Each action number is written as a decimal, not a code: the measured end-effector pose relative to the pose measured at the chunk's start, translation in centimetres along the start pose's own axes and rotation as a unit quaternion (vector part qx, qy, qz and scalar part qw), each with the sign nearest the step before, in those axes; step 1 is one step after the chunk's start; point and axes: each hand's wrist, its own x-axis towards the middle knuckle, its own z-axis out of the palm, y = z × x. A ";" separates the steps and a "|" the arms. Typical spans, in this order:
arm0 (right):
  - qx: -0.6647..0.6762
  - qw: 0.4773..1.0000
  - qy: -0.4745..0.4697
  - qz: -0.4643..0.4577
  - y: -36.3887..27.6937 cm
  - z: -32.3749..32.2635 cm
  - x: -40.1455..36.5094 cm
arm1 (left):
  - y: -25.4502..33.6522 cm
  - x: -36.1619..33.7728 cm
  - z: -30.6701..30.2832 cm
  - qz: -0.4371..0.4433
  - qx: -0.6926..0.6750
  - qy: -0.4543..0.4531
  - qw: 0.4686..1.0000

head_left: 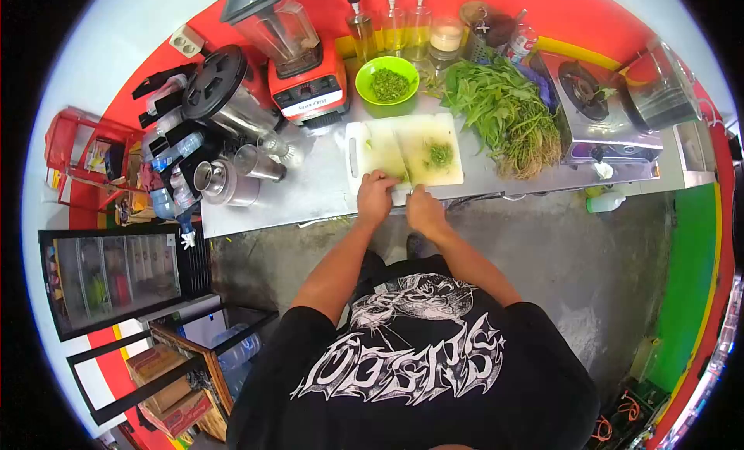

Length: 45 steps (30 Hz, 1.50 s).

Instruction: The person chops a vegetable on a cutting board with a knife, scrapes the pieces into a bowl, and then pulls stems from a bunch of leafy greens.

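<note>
On a white cutting board (446,125) at the counter's front edge, my right hand (425,211) is closed around the handle of a knife (401,149). The blade points away from me across the middle of the board. My left hand (376,194) rests at the board's front edge, left of the blade, fingers bent and pressed together. Whatever they pinch is hidden. Right of the blade lies a small pile of chopped greens (439,154); a green scrap (369,145) lies to its left. Behind the board, a lime-green bowl (386,108) contains chopped greens.
A large bunch of leafy greens (508,109) with roots lies right of the board, beside a gas stove (608,136). A red blender (310,94), pump bottles (394,28) and a steel shaker (260,163) stand on the steel counter (314,159). A glass-door fridge (112,278) is at left.
</note>
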 end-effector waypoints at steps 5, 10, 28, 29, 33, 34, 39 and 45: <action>-0.006 1.000 0.010 0.011 -1.0 -1.5 -0.1 | 0.0 0.1 0.3 -0.003 0.004 -0.008 1.000; 0.027 0.998 0.052 0.031 1.7 -2.5 0.4 | 0.0 0.2 0.9 -0.027 -0.007 -0.012 1.000; -0.014 0.999 0.035 0.007 0.3 -3.8 0.2 | 0.0 1.6 1.0 0.020 -0.095 -0.018 0.995; -0.016 0.999 0.032 0.005 0.1 -3.6 0.2 | -0.2 1.6 1.0 0.017 -0.096 -0.017 0.995; -0.001 0.999 0.035 -0.023 0.7 -2.0 0.5 | -0.6 1.6 1.5 -0.018 -0.163 0.012 0.986; 0.002 0.999 0.034 -0.023 0.4 -2.2 0.3 | -1.1 1.7 1.8 -0.025 -0.159 -0.006 0.987; -0.001 1.000 0.012 -0.024 0.5 -2.1 0.6 | -0.9 1.9 1.3 -0.020 -0.136 -0.023 0.990; -0.026 1.000 0.003 0.002 -0.2 -2.6 -0.1 | -1.0 1.7 1.6 -0.012 -0.147 -0.004 0.989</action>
